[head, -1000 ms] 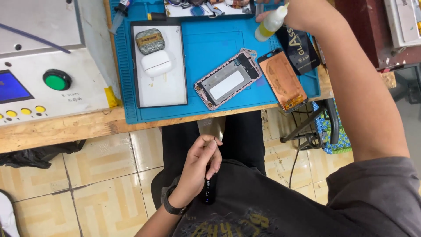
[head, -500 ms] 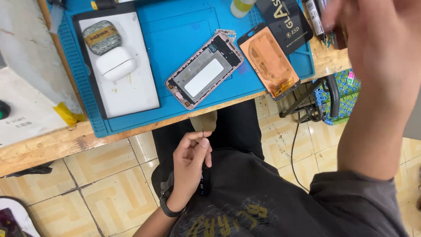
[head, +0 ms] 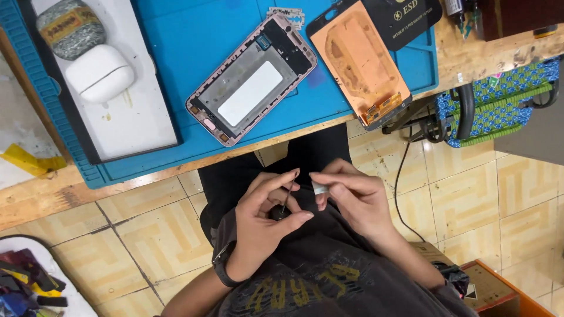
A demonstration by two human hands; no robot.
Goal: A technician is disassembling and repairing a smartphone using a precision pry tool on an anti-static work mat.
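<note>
One head-worn camera looks steeply down, close over the lap, catching the tabletop (head: 35,202) edge above.

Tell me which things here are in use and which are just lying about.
In use:
left hand holding a thin dark tool
right hand holding a small white piece near the tool's tip

Lying about:
phone frame
screen panel
white case
blue mat

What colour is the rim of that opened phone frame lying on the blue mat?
Pink, or rose gold, around the phone frame, with a grey inside and a white patch. The head view shows it clearly.
</note>
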